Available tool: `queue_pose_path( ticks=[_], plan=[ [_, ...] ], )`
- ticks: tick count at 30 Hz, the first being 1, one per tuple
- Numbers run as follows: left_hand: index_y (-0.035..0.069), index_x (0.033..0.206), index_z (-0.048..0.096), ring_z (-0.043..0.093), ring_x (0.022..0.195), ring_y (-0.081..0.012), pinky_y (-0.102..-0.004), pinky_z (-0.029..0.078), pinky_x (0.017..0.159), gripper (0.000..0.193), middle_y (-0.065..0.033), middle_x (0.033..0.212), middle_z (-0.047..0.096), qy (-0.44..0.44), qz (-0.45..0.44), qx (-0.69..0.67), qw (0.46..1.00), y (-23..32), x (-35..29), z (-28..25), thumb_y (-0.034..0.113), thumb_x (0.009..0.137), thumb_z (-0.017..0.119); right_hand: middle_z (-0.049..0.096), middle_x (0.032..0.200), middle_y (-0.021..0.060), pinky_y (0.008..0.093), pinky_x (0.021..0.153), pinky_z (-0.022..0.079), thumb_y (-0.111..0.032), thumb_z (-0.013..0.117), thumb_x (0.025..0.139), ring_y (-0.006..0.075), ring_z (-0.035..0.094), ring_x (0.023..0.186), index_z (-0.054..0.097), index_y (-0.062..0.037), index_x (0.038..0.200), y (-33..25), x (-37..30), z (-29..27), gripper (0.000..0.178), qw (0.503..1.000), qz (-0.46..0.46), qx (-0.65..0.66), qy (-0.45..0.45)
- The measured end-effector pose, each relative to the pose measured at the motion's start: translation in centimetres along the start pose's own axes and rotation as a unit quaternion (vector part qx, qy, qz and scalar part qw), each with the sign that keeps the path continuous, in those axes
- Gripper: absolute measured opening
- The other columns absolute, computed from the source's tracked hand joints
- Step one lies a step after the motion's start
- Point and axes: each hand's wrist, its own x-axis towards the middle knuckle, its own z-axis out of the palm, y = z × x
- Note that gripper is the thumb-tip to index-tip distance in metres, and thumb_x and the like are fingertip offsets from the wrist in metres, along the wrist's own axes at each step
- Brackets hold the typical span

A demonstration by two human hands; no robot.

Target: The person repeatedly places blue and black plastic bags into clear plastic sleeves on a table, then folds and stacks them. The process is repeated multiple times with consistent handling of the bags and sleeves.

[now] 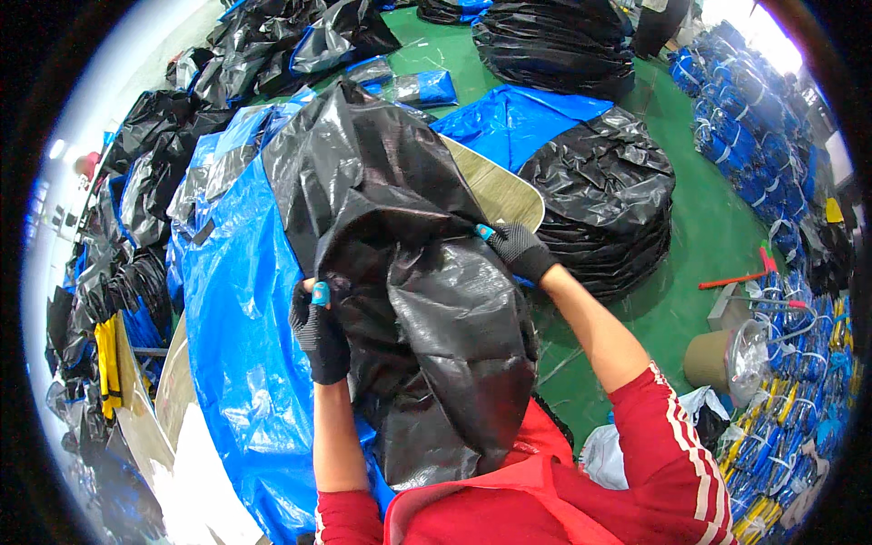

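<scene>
A large black and blue tarpaulin (459, 309) lies bunched in front of me, its shiny black part creased and raised in the middle. My left hand (320, 334), in a black dotted glove with a teal patch at the thumb, grips the black sheet on its left side. Farther out on the right, my right hand (516, 251), gloved alike, pinches the sheet's edge with the thumb on top. Its fingers are partly hidden under the material. The blue part (241, 336) spreads flat to the left. Beneath the sheet, a rounded board corner (504, 186) shows beyond my right hand.
Stacked black and blue tarpaulins (599, 195) stand on the green floor (649, 318) at right, with another black stack (554, 45) behind. Heaped sheets (163, 145) line the left. Tied blue bundles (745, 118), a brown bucket (708, 359) and a red-handled tool (731, 281) are at far right.
</scene>
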Motion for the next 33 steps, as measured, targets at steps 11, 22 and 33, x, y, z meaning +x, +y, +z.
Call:
queue_pose_path(
  ticks=[11, 22, 33],
  plan=[
    [0.016, 0.128, 0.059, 0.038, 0.136, -0.0327, -0.0497, 0.022, 0.113, 0.049, -0.0153, 0.138, 0.051, -0.281, 0.249, 0.623, 0.686, -2.7, 1.8, 1.3, 0.049, 0.094, 0.049, 0.067, 0.094, 0.025, 0.0438, 0.081, 0.047, -0.052, 0.059, 0.084, 0.0397, 0.063, 0.092, 0.065, 0.0008, 0.101, -4.9, 3.2, -2.0, 0.056, 0.997, 0.025, -0.023, -0.065],
    [0.019, 0.138, 0.048, 0.028, 0.14, -0.0371, -0.0656, 0.004, 0.109, 0.063, -0.0127, 0.149, 0.038, -0.105, 0.149, 0.745, 0.641, -7.9, 0.9, -7.7, 0.056, 0.087, 0.049, 0.042, 0.142, 0.0237, 0.0425, 0.104, 0.041, -0.038, 0.074, 0.073, 0.0384, 0.049, 0.124, 0.021, -0.0018, 0.148, -5.1, 5.3, -11.4, 0.099, 0.907, -0.003, -0.412, -0.09],
    [0.03, 0.147, 0.034, 0.02, 0.141, -0.0454, -0.0719, 0.005, 0.106, 0.085, -0.0116, 0.157, 0.021, -0.242, -0.028, 0.744, 0.623, -3.8, -3.8, -7.3, 0.074, 0.076, 0.051, 0.06, 0.124, 0.0174, 0.0446, 0.094, 0.046, -0.032, 0.06, 0.083, 0.0343, 0.056, 0.116, 0.06, -0.0026, 0.117, -28.3, 21.1, 2.8, 0.044, 0.893, -0.299, -0.332, 0.054]
  ],
)
